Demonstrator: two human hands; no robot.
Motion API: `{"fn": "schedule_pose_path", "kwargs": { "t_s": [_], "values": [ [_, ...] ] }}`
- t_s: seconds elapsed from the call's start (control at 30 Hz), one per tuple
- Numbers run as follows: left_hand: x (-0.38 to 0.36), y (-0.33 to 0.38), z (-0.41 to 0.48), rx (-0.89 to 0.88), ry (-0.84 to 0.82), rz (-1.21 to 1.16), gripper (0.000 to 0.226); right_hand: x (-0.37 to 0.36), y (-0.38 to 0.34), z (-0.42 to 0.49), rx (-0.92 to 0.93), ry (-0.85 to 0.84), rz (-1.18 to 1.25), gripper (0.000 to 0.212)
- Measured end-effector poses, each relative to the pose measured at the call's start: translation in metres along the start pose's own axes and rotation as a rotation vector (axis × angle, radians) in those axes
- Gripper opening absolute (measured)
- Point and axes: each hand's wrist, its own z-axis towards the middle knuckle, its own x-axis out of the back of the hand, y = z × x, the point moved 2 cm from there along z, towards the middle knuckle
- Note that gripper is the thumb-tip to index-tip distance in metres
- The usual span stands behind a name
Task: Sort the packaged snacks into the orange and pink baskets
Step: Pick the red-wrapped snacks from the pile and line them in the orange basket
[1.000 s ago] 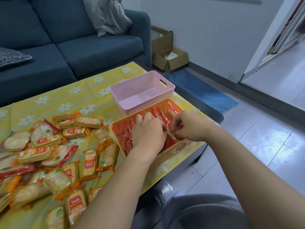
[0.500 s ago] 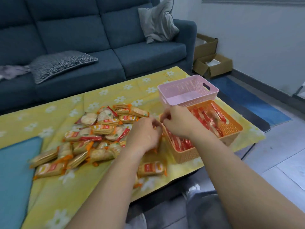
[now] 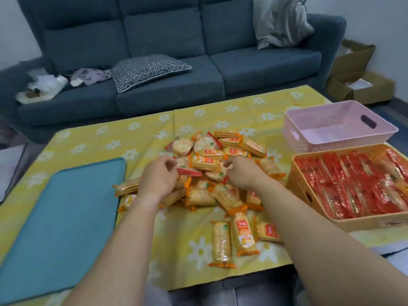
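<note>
Your single view comes from the camera on your head, looking forward and down, close over the desk, with your left hand and right hand near mid-frame. It faces the blue sofa across the desk. The wide lens catches the pink basket and orange basket at the right edge.
</note>
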Motion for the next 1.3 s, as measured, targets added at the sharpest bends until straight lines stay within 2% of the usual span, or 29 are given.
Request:
{"fn": "schedule_pose_path", "kwargs": {
  "t_s": [0.1,0.17,0.3,0.4,0.43,0.53,0.6,0.7,0.73,0.77,0.83,0.9,0.97,1.1,1.17,1.3],
  "values": [
    [-0.010,-0.002,0.020,-0.045,-0.009,-0.020,0.028,-0.013,-0.007,0.026,-0.038,0.057,-0.049,0.043],
    [-0.018,-0.002,0.031,-0.013,-0.031,-0.025,0.042,-0.020,-0.011,0.037,-0.065,0.053,-0.069,0.050],
    [-0.034,-0.006,0.041,0.068,-0.110,0.040,0.055,-0.021,-0.020,0.054,-0.149,-0.023,0.101,0.063],
    [-0.032,-0.008,0.041,0.152,-0.092,-0.099,0.065,-0.003,-0.025,0.056,-0.179,-0.053,0.130,0.076],
    [-0.026,-0.006,0.042,0.172,-0.053,-0.164,0.068,0.006,-0.026,0.055,-0.195,-0.061,0.133,0.074],
    [0.001,-0.003,0.041,0.255,0.126,-0.375,0.084,0.034,-0.036,0.047,-0.245,-0.058,0.073,0.048],
    [0.012,0.001,0.036,0.336,0.163,-0.556,0.076,0.051,-0.044,0.041,-0.235,0.095,0.026,0.042],
    [0.015,0.013,0.030,0.488,0.018,-1.123,0.022,0.062,-0.069,0.027,-0.098,0.366,0.155,0.037],
    [0.012,0.018,0.029,0.512,-0.064,-1.281,0.012,0.058,-0.080,0.022,-0.033,0.403,0.264,0.034],
    [0.010,0.022,0.028,0.510,-0.150,-1.382,0.011,0.051,-0.090,0.018,0.039,0.401,0.388,0.030],
    [0.007,0.030,0.028,0.465,-0.265,-1.417,0.019,0.034,-0.106,0.015,0.148,0.315,0.579,0.016],
    [0.008,0.028,0.030,0.481,-0.236,-1.378,0.019,0.024,-0.105,0.024,0.140,0.225,0.703,0.010],
    [0.014,0.015,0.036,0.534,-0.146,-1.359,0.016,0.025,-0.096,0.044,0.088,0.175,0.794,0.014],
    [0.030,-0.025,0.051,0.629,0.069,-1.320,0.018,0.023,-0.083,0.088,0.026,0.233,0.475,0.014],
    [0.028,-0.039,0.054,0.663,0.096,-1.200,0.020,0.013,-0.082,0.101,0.028,0.240,0.312,0.015],
    [0.023,-0.054,0.066,0.662,0.174,-0.934,0.041,0.000,-0.083,0.117,-0.033,0.246,-0.243,0.048]
  ]
}}
